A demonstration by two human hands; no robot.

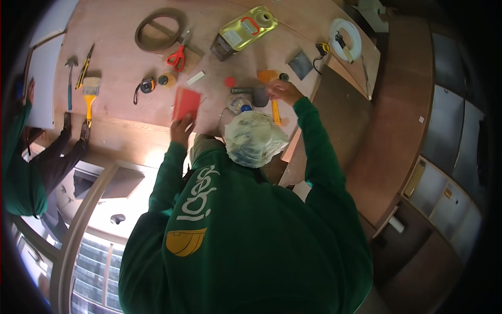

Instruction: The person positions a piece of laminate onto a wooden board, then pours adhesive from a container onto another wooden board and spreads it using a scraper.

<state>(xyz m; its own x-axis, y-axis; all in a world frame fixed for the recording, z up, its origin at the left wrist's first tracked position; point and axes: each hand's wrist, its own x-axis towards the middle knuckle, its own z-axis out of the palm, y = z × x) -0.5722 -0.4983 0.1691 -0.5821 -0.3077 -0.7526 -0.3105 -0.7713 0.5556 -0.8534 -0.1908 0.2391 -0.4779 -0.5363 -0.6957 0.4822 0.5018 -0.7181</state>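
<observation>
My left hand [182, 129] is closed on the near edge of a red flat rectangular piece [186, 104], held at the table's near edge; its exact kind does not show. Further right, my right hand [285, 92] has its fingers drawn together, partly blurred; what they hold, if anything, I cannot make out. Left of those fingers lies a dark grey piece [260, 97], with a yellow handle [276, 113] just below. An orange-brown piece [267, 76] lies beyond them. Between my hands are a clear bottle with a blue cap [244, 108] and a crumpled whitish bundle [256, 138].
On the wooden table [115, 57] are red-handled scissors [178, 56], a tape measure [147, 85], a gold can [248, 27], a coiled brown band [159, 30], a hammer [70, 78], a paintbrush [90, 94] and a white roll [345, 41]. Another person's green sleeve [14, 131] shows at far left.
</observation>
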